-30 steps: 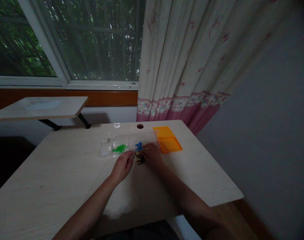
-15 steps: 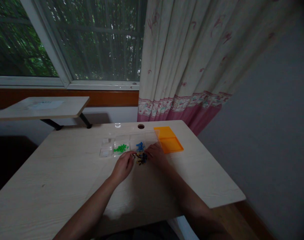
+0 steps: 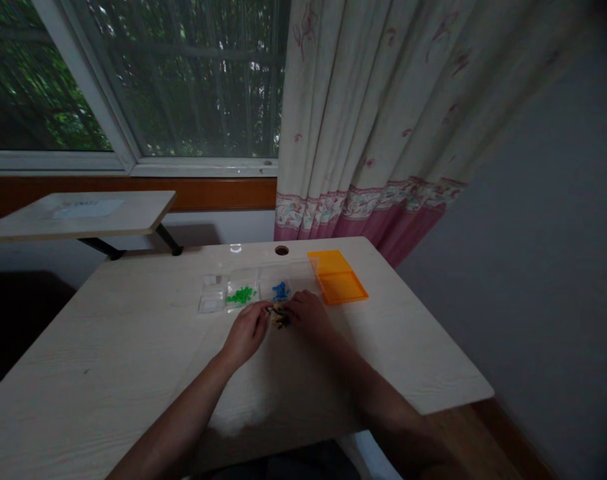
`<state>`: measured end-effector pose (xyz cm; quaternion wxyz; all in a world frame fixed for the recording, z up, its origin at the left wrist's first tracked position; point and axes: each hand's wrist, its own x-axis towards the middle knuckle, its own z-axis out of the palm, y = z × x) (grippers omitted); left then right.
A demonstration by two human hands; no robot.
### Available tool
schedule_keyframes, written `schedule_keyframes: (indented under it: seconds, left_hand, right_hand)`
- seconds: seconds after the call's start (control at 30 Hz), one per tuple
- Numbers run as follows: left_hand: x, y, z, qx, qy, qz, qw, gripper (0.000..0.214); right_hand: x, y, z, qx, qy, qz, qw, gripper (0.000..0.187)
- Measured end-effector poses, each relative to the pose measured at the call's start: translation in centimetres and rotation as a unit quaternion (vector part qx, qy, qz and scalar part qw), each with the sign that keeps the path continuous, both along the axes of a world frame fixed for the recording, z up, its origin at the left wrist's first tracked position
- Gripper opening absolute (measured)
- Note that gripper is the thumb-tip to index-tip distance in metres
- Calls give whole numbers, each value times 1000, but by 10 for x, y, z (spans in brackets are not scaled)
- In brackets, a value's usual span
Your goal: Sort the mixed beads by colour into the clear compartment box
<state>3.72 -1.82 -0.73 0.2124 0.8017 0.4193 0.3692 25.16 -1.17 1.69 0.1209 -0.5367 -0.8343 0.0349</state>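
Observation:
My left hand (image 3: 247,329) is closed in a pinch at the left side of a small pile of dark and yellowish pieces (image 3: 282,319). Something tiny shows at its fingertips, too small to name. My right hand (image 3: 309,313) reaches over the pile's right side with its fingers bent down and pressed together; what they grip, if anything, is hidden. Just beyond the hands lies a clear compartment box (image 3: 244,272). Small green pieces (image 3: 242,295) sit in one compartment and small blue pieces (image 3: 281,291) in another.
An open orange case (image 3: 344,288) lies on the table (image 3: 148,333) to the right of the clear box. A round cable hole (image 3: 282,251) is near the back edge. At the back left stands a raised shelf (image 3: 133,212) on black legs. A curtain (image 3: 363,133) hangs behind.
My right hand has shifted slightly left and over the pile, covering more of its dark pieces. My left hand keeps its pinch in nearly the same place. The view has tilted slightly.

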Motion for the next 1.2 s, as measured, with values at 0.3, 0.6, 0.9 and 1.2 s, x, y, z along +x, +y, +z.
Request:
schedule_keyframes:
  seconds: [0.3, 0.6, 0.9, 1.2]
  left_hand:
    - [0, 0, -2, 9, -3, 2, 1000, 28]
    - [1, -1, 0, 9, 6, -6, 1000, 28]
    - [2, -1, 0, 8, 0, -2, 1000, 28]
    - [0, 0, -3, 9, 5, -5, 1000, 28]
  right_hand:
    - [-14, -1, -12, 5, 30, -52, 998, 19]
    - [-10, 5, -18, -12, 121, -62, 991, 9]
    - [-10, 5, -18, -5, 140, -59, 988, 10]
    - [-10, 7, -21, -3, 140, -47, 989, 9]
